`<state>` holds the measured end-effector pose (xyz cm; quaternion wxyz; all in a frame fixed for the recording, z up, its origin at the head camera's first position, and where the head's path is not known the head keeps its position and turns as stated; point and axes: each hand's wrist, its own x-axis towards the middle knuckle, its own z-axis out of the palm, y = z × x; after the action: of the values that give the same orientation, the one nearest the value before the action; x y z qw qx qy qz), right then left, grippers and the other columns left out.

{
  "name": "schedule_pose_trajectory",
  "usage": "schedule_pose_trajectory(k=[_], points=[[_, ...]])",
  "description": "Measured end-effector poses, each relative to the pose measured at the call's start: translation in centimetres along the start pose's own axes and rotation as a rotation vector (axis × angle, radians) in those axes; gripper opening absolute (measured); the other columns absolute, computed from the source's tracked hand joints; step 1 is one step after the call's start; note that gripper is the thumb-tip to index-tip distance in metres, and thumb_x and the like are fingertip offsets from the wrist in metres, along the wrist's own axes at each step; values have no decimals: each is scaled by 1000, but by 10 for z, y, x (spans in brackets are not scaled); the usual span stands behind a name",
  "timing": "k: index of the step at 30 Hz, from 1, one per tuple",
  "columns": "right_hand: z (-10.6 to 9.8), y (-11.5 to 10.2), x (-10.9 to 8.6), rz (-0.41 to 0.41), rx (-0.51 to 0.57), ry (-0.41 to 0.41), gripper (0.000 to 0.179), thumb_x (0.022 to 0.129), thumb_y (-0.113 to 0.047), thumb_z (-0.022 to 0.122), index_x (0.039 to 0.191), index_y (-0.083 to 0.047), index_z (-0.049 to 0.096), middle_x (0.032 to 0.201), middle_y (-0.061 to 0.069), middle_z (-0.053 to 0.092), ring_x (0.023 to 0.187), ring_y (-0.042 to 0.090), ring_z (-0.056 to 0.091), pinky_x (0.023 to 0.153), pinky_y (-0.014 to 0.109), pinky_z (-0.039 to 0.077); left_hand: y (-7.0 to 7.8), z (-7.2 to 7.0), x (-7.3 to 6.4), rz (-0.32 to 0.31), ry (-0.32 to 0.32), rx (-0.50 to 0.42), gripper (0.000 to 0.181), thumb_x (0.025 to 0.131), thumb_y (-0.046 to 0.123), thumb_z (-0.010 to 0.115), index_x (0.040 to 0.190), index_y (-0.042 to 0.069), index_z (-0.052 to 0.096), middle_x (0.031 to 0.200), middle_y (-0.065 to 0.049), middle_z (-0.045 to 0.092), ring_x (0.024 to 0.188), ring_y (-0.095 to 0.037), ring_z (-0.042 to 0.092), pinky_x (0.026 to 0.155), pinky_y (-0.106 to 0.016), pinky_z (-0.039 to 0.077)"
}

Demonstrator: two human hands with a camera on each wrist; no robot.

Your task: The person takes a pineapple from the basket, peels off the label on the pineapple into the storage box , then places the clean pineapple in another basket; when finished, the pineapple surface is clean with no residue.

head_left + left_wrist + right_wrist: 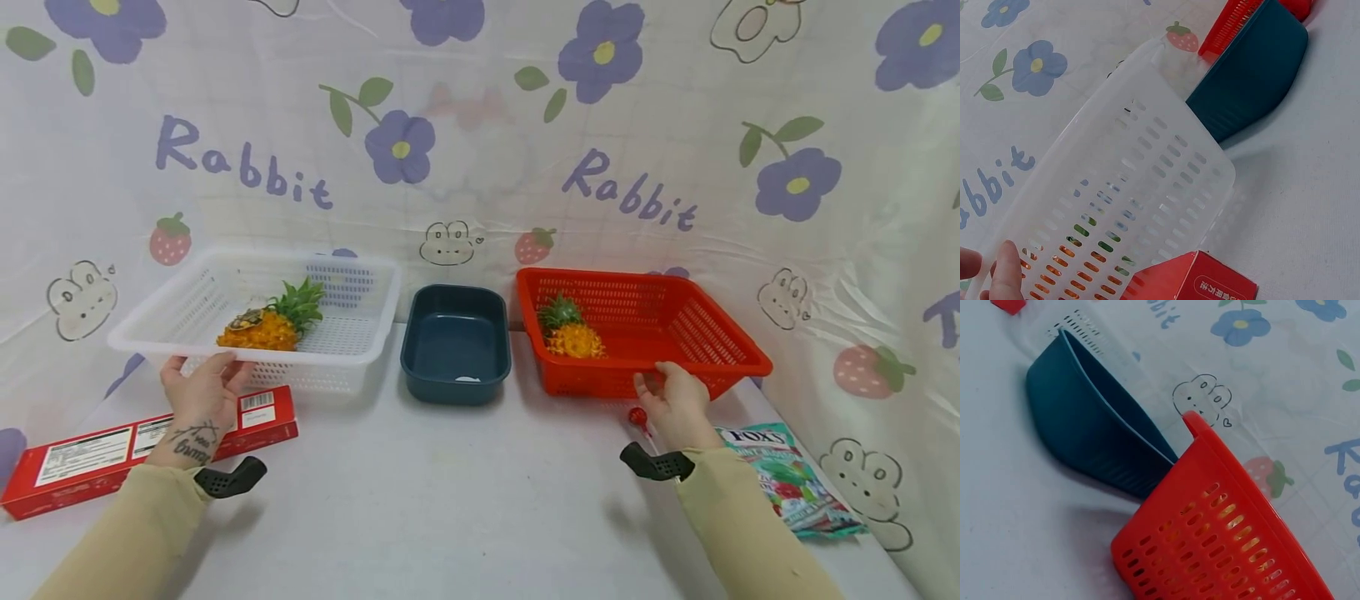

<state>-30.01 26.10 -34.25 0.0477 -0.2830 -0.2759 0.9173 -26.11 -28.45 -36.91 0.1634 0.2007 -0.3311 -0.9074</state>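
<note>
My left hand (pixel 202 396) grips the front rim of a white slotted plastic basket (pixel 352 359), thumb and fingers on either side of the rim in the left wrist view. Inside that basket lies a pineapple (pixel 266 331) with a green leafy crown and a small brown patterned thing on it. At the right, my right hand (pixel 675 404) holds the front rim of a red slotted basket (pixel 720 369); its grip is out of sight in the right wrist view. Another pineapple (pixel 576 340) sits at the red basket's left end.
Between the baskets stands a dark blue plastic tub (pixel 455 389). A long red box (pixel 262 417) lies under my left wrist. Beside my right forearm is a green Fox's candy bag (pixel 795 483), and a small red round thing (pixel 637 417) lies near my right hand. A printed cloth hangs behind.
</note>
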Motion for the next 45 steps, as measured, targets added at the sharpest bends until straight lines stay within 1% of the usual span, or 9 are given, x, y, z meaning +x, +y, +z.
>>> schedule_pose_trajectory(k=[8, 14, 18, 22, 27, 32, 35, 38, 45], points=[[0, 1, 1, -10, -22, 19, 41, 89, -11, 60, 117, -26, 35, 122, -11, 37, 111, 11, 38, 88, 23, 48, 3, -1, -1, -22, 4, 9, 77, 80, 4, 69, 127, 40, 19, 143, 9, 27, 130, -19, 35, 86, -38, 49], [-1, 1, 1, -19, -22, 10, 40, 88, -10, 61, 114, -25, 35, 115, -9, 37, 110, 11, 39, 88, 24, 48, 16, -10, -7, -107, -114, 75, 70, 81, 7, 69, 128, 37, 28, 135, 10, 33, 126, -18, 34, 87, -38, 51], [-1, 1, 1, -13, -17, -10, 39, 87, -10, 62, 113, -25, 36, 114, -10, 37, 109, 11, 38, 87, 24, 48, 35, -20, -10, -191, -219, 387, 48, 82, 26, 69, 120, 35, 42, 125, 0, 38, 104, -15, 50, 83, -38, 53], [-2, 1, 0, -6, -20, 2, 40, 86, -11, 63, 113, -26, 37, 117, -10, 37, 109, 10, 38, 86, 24, 49, 55, -16, -14, -214, -316, 944, 53, 88, 47, 55, 130, 21, 39, 135, -23, 29, 94, -23, 58, 81, -38, 54], [-2, 1, 0, -3, -24, 24, 45, 86, -13, 64, 116, -29, 35, 119, -11, 37, 112, 10, 38, 85, 24, 50, 76, 9, -21, 10, -450, 1593, 77, 93, 53, 38, 132, -12, 30, 122, -33, 41, 96, -33, 55, 75, -37, 56], [-2, 3, 1, 7, -29, 18, 51, 86, -13, 63, 122, -32, 32, 122, -12, 37, 113, 10, 38, 86, 24, 49, 90, 40, -17, 365, -518, 1877, 70, 88, 56, 48, 123, -4, 43, 116, -30, 50, 92, -37, 54, 70, -44, 53], [-3, 3, 1, 10, -25, 22, 53, 86, -12, 64, 123, -32, 32, 124, -13, 36, 113, 10, 38, 85, 24, 50, 93, 58, -8, 497, -585, 1972, 69, 85, 54, 56, 126, 0, 45, 121, -31, 48, 99, -41, 52, 76, -53, 49], [-4, 3, 1, 1, -26, 16, 51, 86, -11, 64, 121, -31, 33, 124, -12, 36, 113, 10, 37, 86, 24, 50, 93, 73, 2, 546, -649, 2035, 68, 81, 51, 63, 128, 4, 46, 123, -32, 44, 102, -42, 49, 81, -59, 45], [-3, 2, 2, -16, -35, -19, 42, 86, -9, 63, 114, -25, 35, 115, -9, 37, 109, 11, 38, 87, 24, 49, 92, 94, 27, 520, -740, 2174, 75, 74, 54, 68, 132, 12, 45, 128, -31, 36, 103, -42, 48, 80, -62, 44]])
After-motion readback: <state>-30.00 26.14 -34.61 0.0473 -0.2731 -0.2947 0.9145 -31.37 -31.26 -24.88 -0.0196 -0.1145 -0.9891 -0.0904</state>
